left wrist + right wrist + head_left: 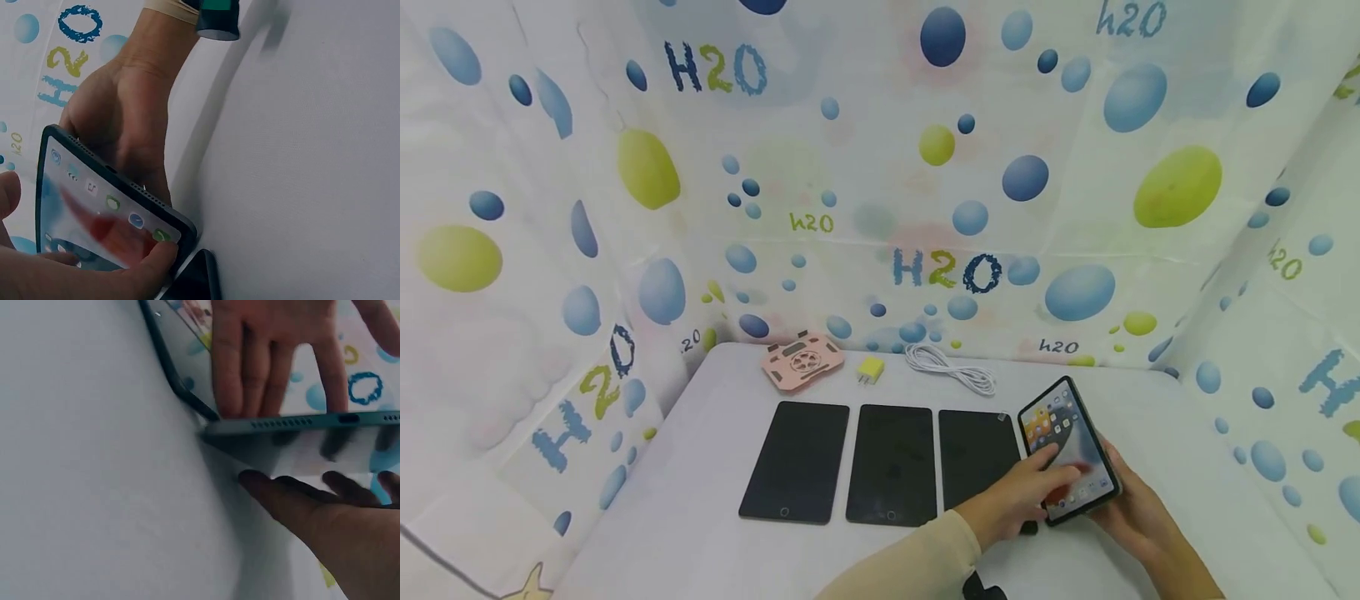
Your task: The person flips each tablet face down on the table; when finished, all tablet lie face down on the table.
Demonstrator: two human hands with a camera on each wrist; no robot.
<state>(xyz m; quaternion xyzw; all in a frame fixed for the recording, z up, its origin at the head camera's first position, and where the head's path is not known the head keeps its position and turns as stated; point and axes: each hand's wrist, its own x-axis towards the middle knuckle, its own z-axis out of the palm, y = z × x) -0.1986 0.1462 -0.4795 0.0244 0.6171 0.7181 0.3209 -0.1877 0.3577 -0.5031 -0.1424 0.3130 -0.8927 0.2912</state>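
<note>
A tablet (1078,437) with a lit screen of app icons is held tilted at the right. My right hand (1138,508) holds it from behind its right edge; most of those fingers are hidden in the head view. Over the screen, my left hand (1022,492) has its fingers extended. In the left wrist view, the thumb of that hand (81,275) touches near a corner of the tablet (103,206). From the right wrist view, the tablet (300,424) appears nearly edge-on, the right hand (331,519) at its back and the left hand (275,350) across from it.
Several dark tablets (891,467) lie in a row on the white table (677,500), the rightmost (973,458) partly under my left arm. Behind them are a pink cooler-like frame (802,362), a yellow plug adapter (871,369) and a coiled white cable (951,369). A patterned curtain surrounds the table.
</note>
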